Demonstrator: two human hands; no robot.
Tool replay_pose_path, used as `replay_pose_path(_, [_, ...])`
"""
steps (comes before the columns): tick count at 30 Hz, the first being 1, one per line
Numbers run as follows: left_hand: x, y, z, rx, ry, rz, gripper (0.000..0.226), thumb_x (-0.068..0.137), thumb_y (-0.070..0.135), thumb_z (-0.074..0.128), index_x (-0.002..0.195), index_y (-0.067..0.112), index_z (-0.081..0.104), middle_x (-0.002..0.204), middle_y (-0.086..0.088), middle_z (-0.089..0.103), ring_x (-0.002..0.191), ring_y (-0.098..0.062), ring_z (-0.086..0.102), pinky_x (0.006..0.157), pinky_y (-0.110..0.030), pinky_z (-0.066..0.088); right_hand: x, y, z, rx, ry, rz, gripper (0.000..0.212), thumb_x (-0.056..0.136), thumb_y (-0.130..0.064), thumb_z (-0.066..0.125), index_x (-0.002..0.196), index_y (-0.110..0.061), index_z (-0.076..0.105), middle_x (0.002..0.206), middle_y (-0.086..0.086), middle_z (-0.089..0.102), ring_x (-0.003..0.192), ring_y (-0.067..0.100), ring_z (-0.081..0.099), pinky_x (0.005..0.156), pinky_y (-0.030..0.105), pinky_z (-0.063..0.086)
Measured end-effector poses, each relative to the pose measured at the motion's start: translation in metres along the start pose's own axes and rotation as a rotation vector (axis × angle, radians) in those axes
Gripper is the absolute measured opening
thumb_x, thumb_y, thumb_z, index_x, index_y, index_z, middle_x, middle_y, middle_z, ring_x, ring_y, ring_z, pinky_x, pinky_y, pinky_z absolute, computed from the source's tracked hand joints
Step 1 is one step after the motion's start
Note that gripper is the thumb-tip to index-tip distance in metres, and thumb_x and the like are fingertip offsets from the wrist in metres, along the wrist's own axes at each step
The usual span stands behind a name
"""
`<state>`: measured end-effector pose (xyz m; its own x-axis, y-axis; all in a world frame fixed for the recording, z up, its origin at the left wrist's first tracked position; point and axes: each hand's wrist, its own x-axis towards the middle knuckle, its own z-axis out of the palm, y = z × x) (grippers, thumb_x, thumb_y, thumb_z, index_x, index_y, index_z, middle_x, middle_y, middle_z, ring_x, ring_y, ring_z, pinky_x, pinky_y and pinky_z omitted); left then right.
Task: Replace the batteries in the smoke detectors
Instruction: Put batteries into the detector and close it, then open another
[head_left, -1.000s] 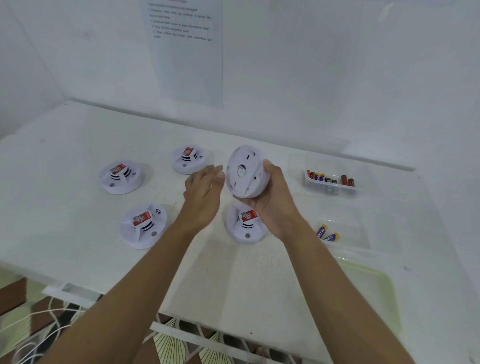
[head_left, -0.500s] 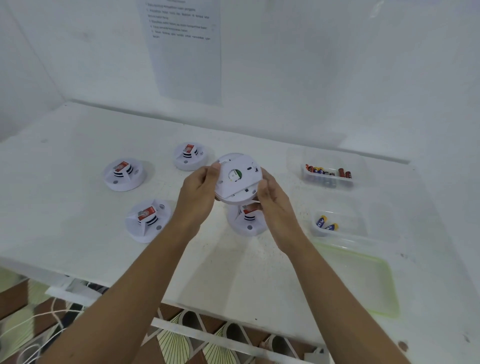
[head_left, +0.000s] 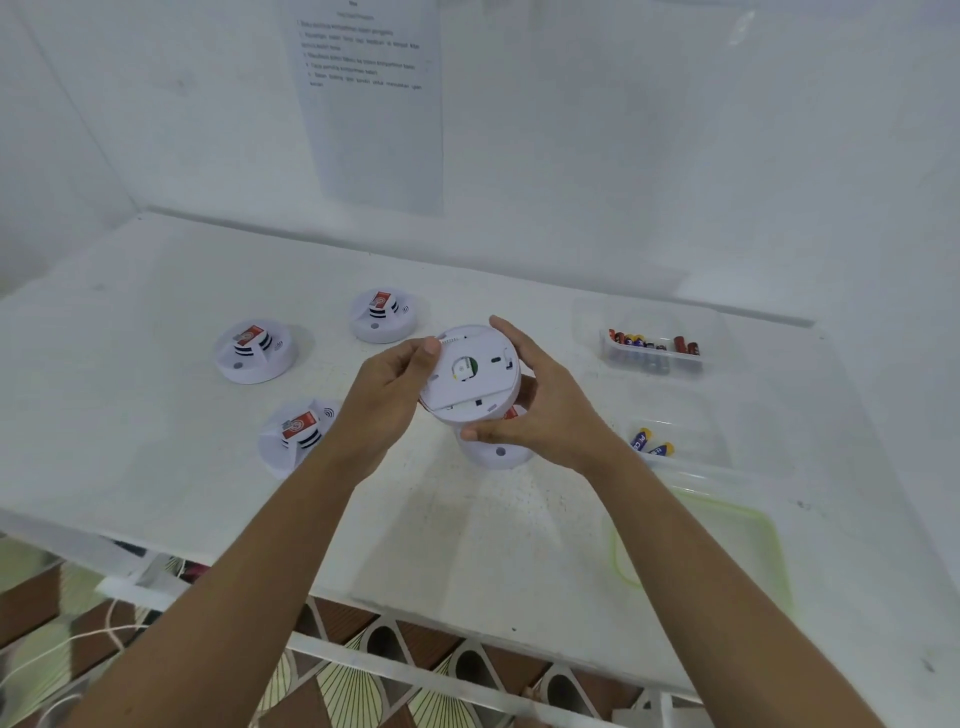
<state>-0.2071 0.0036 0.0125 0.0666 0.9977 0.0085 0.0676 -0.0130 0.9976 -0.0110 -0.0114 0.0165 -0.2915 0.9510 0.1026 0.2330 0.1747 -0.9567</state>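
White detectors (head_left: 470, 371), seemingly red-labelled batteries (head_left: 652, 344).

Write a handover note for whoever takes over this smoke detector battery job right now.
Left hand and right hand both grip the held detector, back side up.
A second detector sits on the table under it; three other detectors lie to the left.
Battery box far right; two batteries in the nearer tub.
Done: none visibly finished. Left: open the held one, swap batteries, repeat for the rest.

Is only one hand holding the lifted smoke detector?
No, the left hand and the right hand both grip the smoke detector at its rim.
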Motion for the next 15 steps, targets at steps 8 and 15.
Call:
replay_pose_path(8, [-0.002, 0.002, -0.006, 0.011, -0.011, 0.009, 0.04, 0.093, 0.049, 0.055, 0.115, 0.017, 0.062, 0.101, 0.002, 0.071, 0.091, -0.018, 0.065, 0.073, -0.03, 0.055, 0.002, -0.006, -0.003, -0.071, 0.014, -0.043, 0.097, 0.059, -0.017, 0.095, 0.142, -0.026, 0.045, 0.13, -0.011, 0.062, 0.117, 0.012, 0.062, 0.093, 0.033, 0.057])
replay_pose_path(15, [-0.008, 0.018, -0.009, 0.463, 0.103, 0.325, 0.053, 0.076, 0.046, 0.079, 0.124, 0.036, 0.059, 0.119, 0.021, 0.053, 0.103, -0.001, 0.051, 0.08, -0.008, 0.038, -0.001, -0.002, -0.009, -0.112, 0.017, -0.045, 0.096, 0.061, -0.006, 0.096, 0.14, -0.027, 0.046, 0.125, -0.005, 0.065, 0.112, 0.013, 0.065, 0.093, 0.036, 0.058])
